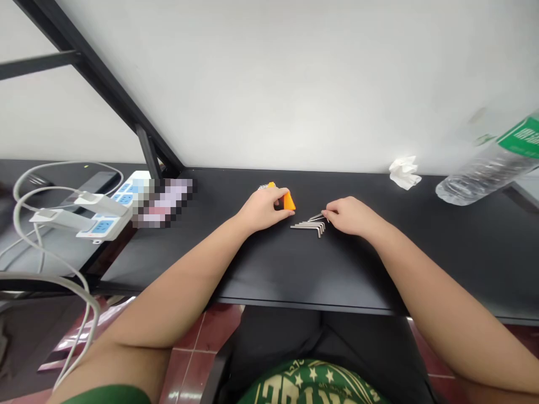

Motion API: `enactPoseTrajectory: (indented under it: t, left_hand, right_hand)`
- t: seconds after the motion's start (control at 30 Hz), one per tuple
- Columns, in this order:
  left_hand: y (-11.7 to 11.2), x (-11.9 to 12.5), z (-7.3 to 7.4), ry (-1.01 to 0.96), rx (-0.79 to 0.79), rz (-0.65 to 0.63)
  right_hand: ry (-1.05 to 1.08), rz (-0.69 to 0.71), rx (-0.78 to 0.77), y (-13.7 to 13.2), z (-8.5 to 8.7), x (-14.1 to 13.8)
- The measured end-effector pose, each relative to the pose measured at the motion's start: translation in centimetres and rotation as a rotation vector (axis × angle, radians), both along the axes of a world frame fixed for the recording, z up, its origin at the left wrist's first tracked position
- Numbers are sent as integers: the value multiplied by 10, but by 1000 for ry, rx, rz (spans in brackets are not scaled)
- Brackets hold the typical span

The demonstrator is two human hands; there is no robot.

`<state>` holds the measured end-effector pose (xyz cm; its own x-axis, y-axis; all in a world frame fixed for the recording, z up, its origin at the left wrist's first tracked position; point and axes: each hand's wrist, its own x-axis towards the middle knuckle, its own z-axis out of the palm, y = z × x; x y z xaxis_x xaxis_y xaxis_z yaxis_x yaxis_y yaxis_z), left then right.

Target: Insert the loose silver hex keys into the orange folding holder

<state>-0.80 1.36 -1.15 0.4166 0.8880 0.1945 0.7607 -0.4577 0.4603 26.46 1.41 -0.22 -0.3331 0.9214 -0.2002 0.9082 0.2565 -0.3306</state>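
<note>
My left hand (263, 209) is closed around an orange plastic holder (288, 201) on the black table (273, 264); a bit of metal pokes out behind my fingers. Just right of it lies a row of several silver L-shaped hex keys (310, 226), side by side. My right hand (351, 216) rests beside them, with thumb and forefinger pinched on the top key of the row (318, 216).
A crumpled white tissue (404, 172) lies at the back near the wall. A clear plastic bottle with a green label (488, 168) lies tilted at the far right. At the left sit a white power strip (112, 210) with plugs and white cables (37, 247).
</note>
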Motion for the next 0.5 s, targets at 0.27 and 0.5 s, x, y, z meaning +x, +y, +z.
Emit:
enactPoseTrajectory:
  t: [0.27,0.5]
  left_hand:
    - [0,0,1,-5,7,-7]
    - [-1,1,0,-28,-37,-25]
  right_hand:
    - [100,31,142,6,-1,17]
    - [179,335,160,9,-8,17]
